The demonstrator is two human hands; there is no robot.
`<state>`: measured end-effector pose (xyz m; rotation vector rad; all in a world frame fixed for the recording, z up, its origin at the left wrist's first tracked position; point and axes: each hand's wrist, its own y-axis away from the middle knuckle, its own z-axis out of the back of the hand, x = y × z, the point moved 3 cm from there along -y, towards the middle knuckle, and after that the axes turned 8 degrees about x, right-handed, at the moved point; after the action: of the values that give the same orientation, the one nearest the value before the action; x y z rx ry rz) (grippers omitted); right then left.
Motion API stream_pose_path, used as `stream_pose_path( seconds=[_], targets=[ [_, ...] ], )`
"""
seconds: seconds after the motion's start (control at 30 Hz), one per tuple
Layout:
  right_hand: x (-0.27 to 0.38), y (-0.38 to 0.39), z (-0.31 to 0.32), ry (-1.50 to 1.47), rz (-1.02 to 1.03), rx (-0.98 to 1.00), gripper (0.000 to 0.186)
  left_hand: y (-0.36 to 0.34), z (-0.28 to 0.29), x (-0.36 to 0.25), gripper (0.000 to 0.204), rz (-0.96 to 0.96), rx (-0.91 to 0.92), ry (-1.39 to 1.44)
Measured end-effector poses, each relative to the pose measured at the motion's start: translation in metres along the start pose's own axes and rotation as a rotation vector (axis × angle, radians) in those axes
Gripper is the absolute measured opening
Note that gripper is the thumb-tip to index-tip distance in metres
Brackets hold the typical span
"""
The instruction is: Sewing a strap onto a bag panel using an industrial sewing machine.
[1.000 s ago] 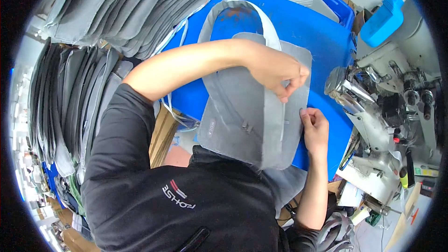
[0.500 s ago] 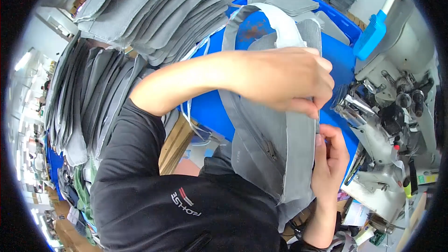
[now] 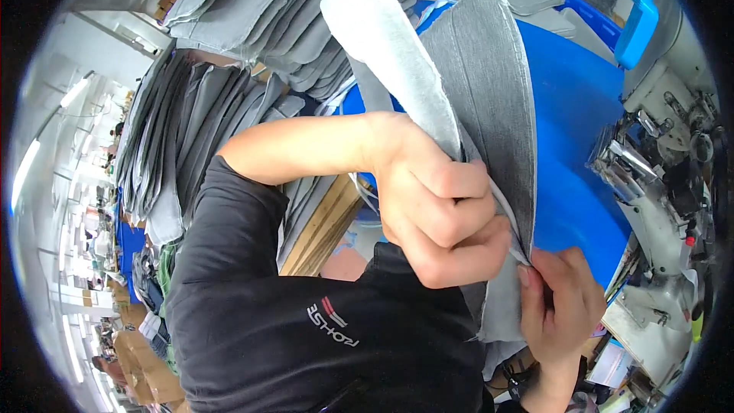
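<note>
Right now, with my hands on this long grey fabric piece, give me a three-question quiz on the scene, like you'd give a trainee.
1. Multiple choice: your left hand and your right hand are both in view. Which is nearer the white metal sewing machine?
A) The left
B) The right
C) Both equally near

2. True or false: the black cloth sleeve on the left arm reaches down to the wrist.

3. Fill in the gap: the right thumb and forefinger pinch the ____ of the long grey fabric piece.

Key: 1. B. 2. False; it ends around the elbow, leaving the forearm bare. 3. Edge.
</note>
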<state>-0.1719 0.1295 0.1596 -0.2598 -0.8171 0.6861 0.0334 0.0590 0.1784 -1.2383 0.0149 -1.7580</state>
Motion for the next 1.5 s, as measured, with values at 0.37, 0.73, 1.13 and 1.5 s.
stream_pose_path(
  seconds=[0.37,0.73,1.13,1.5],
  targets=[
    [-0.005,0.004,0.0,-0.013,0.013,-0.016,0.028,-0.002,-0.008,-0.008,0.013,0.061,-0.065,-0.175],
    [0.0,0.003,0.005,0.033,0.001,0.006,0.026,0.008,-0.007,-0.011,0.013,0.024,-0.052,-0.158],
    [-0.008,-0.002,0.004,0.022,-0.109,-0.025,0.017,0.009,-0.016,-0.011,0.008,-0.031,-0.048,-0.312],
    [-0.018,-0.003,-0.002,-0.133,-0.178,-0.104,0.012,-0.006,-0.012,0.033,0.021,0.552,0.287,0.485]
  ],
)
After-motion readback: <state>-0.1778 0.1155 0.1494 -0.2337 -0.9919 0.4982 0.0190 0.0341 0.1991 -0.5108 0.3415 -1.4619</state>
